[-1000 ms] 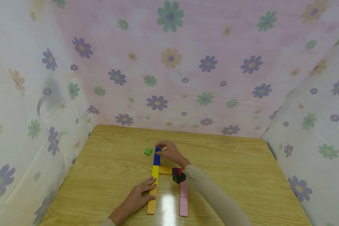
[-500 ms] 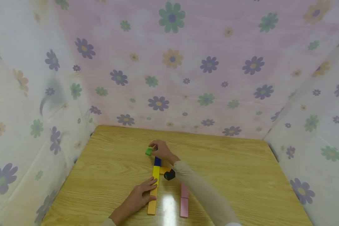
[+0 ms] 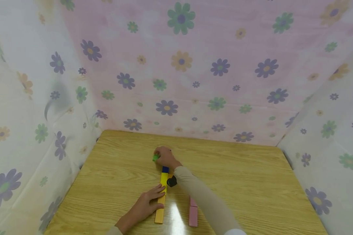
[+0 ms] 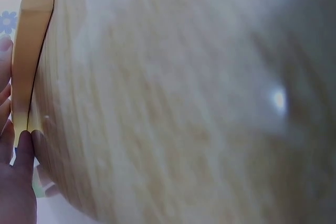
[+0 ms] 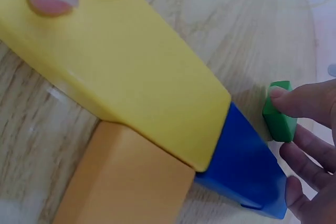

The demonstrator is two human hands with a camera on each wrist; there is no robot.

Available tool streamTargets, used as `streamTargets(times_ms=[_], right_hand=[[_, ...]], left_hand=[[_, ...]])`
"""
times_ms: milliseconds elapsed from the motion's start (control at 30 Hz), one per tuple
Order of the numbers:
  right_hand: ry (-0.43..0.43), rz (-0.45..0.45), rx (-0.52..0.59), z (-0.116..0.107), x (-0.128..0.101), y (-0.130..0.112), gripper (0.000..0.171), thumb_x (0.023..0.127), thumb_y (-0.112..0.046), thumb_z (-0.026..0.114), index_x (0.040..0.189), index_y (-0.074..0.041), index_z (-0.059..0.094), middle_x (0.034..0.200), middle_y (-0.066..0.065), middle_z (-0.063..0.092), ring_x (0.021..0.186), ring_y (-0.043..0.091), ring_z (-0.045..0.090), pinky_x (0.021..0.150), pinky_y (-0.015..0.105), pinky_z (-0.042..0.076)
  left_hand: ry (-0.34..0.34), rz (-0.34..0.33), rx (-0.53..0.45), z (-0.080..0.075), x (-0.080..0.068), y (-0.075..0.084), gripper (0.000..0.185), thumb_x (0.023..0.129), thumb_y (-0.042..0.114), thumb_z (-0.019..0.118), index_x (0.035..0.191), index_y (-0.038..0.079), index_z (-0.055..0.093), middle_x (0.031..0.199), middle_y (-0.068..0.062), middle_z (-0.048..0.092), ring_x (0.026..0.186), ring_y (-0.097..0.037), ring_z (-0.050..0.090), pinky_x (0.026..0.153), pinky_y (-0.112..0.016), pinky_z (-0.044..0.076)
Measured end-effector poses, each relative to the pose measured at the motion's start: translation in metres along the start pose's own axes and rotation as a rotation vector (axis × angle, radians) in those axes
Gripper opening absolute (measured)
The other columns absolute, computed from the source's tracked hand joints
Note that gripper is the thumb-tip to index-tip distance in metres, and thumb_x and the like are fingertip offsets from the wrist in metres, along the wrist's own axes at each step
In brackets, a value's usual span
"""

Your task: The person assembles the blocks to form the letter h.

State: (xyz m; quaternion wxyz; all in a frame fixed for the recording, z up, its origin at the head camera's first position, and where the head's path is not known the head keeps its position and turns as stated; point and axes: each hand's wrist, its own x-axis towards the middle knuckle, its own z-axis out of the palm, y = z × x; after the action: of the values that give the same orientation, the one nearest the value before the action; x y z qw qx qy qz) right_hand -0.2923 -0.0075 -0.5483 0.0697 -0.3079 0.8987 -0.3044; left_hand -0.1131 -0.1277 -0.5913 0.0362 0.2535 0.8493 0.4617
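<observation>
My right hand [image 3: 166, 157] pinches a small green block [image 5: 281, 121] between thumb and fingers, just beyond the far end of a line of blocks. That line runs away from me: an orange block [image 3: 159, 216], a yellow block [image 3: 164, 178], then blue [image 5: 239, 163], partly hidden under the right hand. My left hand [image 3: 147, 203] rests its outstretched fingertips on the yellow and orange blocks. From the side of the yellow block another orange block [image 5: 126, 177] branches off; the right wrist and its dark camera mostly cover it in the head view.
Two pink blocks [image 3: 193, 216] lie end to end right of the line, partly under the right sleeve [image 3: 207, 199]. The wood-grain table [image 3: 238, 169] is walled by flowered cloth [image 3: 200, 88] at the back and sides.
My right hand has moved left from the blue block's far end to the green block and taken hold of it. The left hand stays in place on the line.
</observation>
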Motion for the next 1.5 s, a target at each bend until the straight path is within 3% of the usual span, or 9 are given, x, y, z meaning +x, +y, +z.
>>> streamTargets(times_ms=[200, 600, 1267, 1500], right_hand=[[0.020, -0.035, -0.100, 0.001, 0.000, -0.004, 0.024, 0.072, -0.002, 0.064, 0.095, -0.008, 0.063, 0.095, 0.004, 0.061, 0.085, 0.014, 0.054, 0.070, 0.023, 0.045], [0.040, -0.131, 0.073, -0.003, 0.000, -0.012, 0.019, 0.077, -0.007, 0.066, 0.096, -0.004, 0.065, 0.096, 0.008, 0.061, 0.070, 0.011, 0.051, 0.059, 0.016, 0.043], [0.039, -0.134, 0.055, -0.026, -0.014, -0.010, 0.021, 0.077, -0.006, 0.064, 0.098, -0.007, 0.064, 0.096, 0.003, 0.059, 0.074, 0.010, 0.052, 0.061, 0.016, 0.045], [0.065, -0.217, 0.081, -0.038, -0.022, -0.010, 0.021, 0.076, -0.002, 0.064, 0.097, -0.004, 0.064, 0.095, 0.007, 0.060, 0.073, 0.018, 0.054, 0.059, 0.018, 0.045]], left_hand=[[-0.007, -0.008, -0.017, 0.000, 0.001, 0.004, 0.046, 0.081, 0.028, 0.062, 0.122, 0.011, 0.053, 0.135, 0.002, 0.039, 0.127, -0.021, 0.029, 0.095, -0.042, 0.036], [-0.017, -0.028, -0.015, -0.004, 0.003, 0.006, 0.047, 0.080, 0.029, 0.063, 0.122, 0.011, 0.053, 0.135, 0.002, 0.039, 0.127, -0.018, 0.029, 0.096, -0.042, 0.034], [-0.007, -0.008, -0.001, -0.003, 0.000, 0.004, 0.047, 0.080, 0.028, 0.063, 0.121, 0.010, 0.054, 0.134, -0.002, 0.040, 0.127, -0.021, 0.030, 0.094, -0.043, 0.036], [-0.001, 0.000, 0.004, -0.002, 0.000, 0.005, 0.046, 0.079, 0.028, 0.063, 0.120, 0.010, 0.054, 0.134, -0.002, 0.041, 0.126, -0.021, 0.031, 0.094, -0.042, 0.037]])
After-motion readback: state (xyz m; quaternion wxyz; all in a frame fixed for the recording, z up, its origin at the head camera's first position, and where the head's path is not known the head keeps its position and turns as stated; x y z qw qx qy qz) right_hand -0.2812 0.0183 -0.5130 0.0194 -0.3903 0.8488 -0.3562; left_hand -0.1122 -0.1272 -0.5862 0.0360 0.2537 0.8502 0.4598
